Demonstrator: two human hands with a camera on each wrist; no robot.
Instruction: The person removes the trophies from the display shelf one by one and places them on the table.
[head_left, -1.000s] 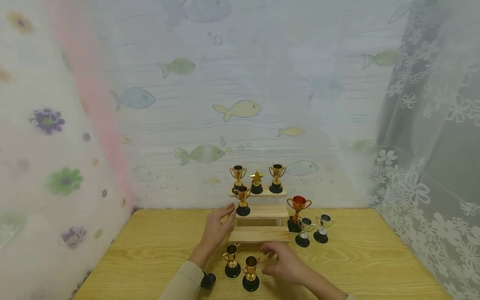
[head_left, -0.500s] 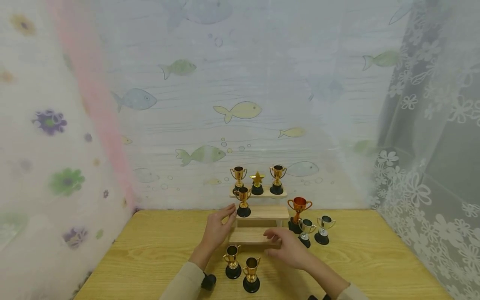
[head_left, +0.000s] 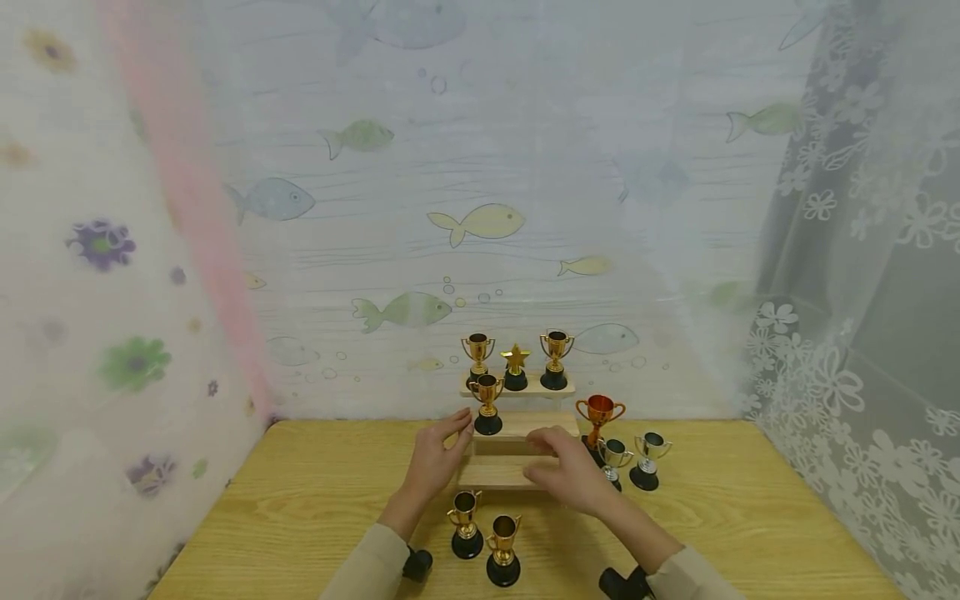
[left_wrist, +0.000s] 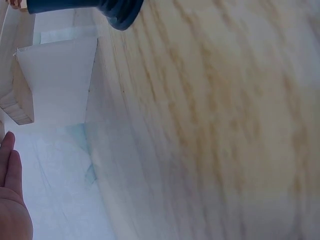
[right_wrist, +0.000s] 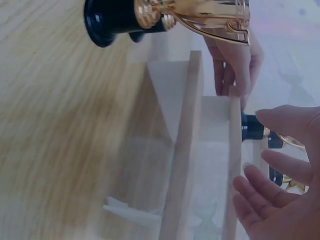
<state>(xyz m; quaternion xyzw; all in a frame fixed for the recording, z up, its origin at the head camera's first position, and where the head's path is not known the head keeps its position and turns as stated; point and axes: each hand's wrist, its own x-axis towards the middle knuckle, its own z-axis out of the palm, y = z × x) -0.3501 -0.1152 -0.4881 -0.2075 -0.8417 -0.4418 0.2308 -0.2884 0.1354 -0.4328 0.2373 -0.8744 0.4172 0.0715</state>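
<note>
A three-step wooden stand (head_left: 495,477) is at the centre of the table. My left hand (head_left: 435,454), its fingers extended, touches the left end of the middle step beside a gold cup (head_left: 487,403). The right hand (head_left: 572,473) hovers with parted, slightly bent fingers in front of the right side of the middle and lowest steps, holding nothing. In the right wrist view, that hand (right_wrist: 280,185) is beside the steps (right_wrist: 185,150). Two gold cups and a star trophy (head_left: 515,365) stand on the top step.
Two gold cups (head_left: 467,525) (head_left: 504,548) stand on the table in front of the stand. Right of it are an orange cup (head_left: 598,410) and two silver cups (head_left: 652,458), one partly hidden by my right hand. A patterned cloth hangs behind.
My right hand has moved up and forward from beside the front gold cups to the steps. The left hand has stayed at the stand's left side.
</note>
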